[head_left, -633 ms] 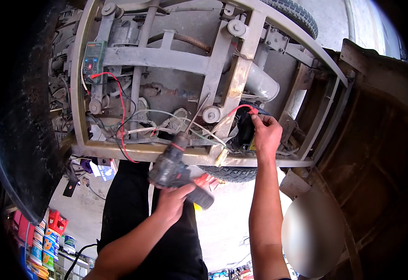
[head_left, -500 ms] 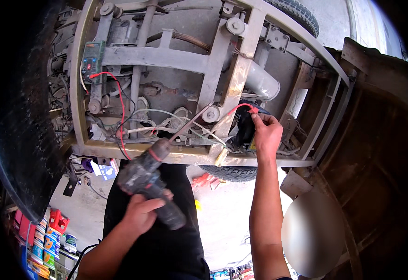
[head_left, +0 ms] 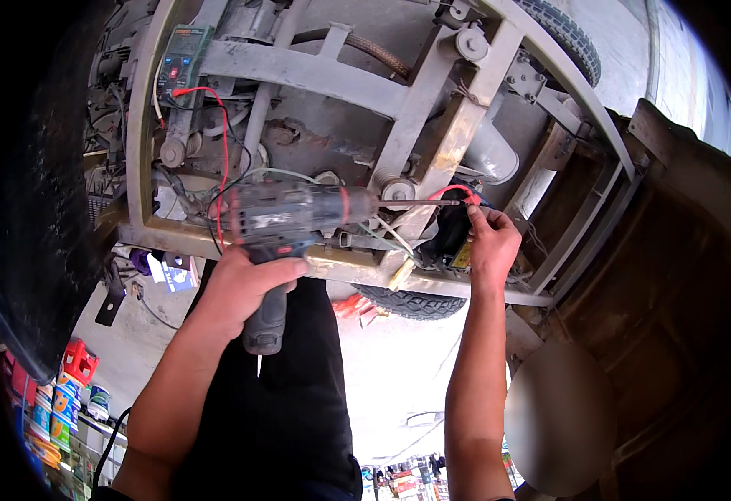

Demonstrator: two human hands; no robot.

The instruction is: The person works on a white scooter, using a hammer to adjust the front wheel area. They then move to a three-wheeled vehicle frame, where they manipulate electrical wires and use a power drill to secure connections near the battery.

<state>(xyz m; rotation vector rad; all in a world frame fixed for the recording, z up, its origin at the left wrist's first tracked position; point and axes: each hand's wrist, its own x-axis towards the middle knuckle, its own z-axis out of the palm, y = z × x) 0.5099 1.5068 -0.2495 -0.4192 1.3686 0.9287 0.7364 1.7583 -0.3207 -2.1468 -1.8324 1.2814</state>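
Observation:
My left hand [head_left: 244, 288] is wrapped round the grip of a black and grey cordless drill [head_left: 286, 209] with red trim. The drill lies level, and its long thin bit [head_left: 420, 203] points right. The bit's tip comes close to the fingertips of my right hand [head_left: 495, 246]; whether it touches anything cannot be told. Those fingers are pinched at the red end of a cable [head_left: 470, 196], above a dark battery-like box [head_left: 442, 238] inside the frame. What lies between the fingertips is partly hidden.
A grey metal vehicle frame [head_left: 299, 73] spans the view. A green multimeter [head_left: 183, 63] with red and black leads rests at its upper left. Loose wires [head_left: 382, 238] run along the near rail. A tyre [head_left: 420, 306] and a brown panel [head_left: 658, 317] are nearby.
The drill has been raised and turned from pointing up and right to level, its bit now by my right hand. My right hand stays at the red cable end.

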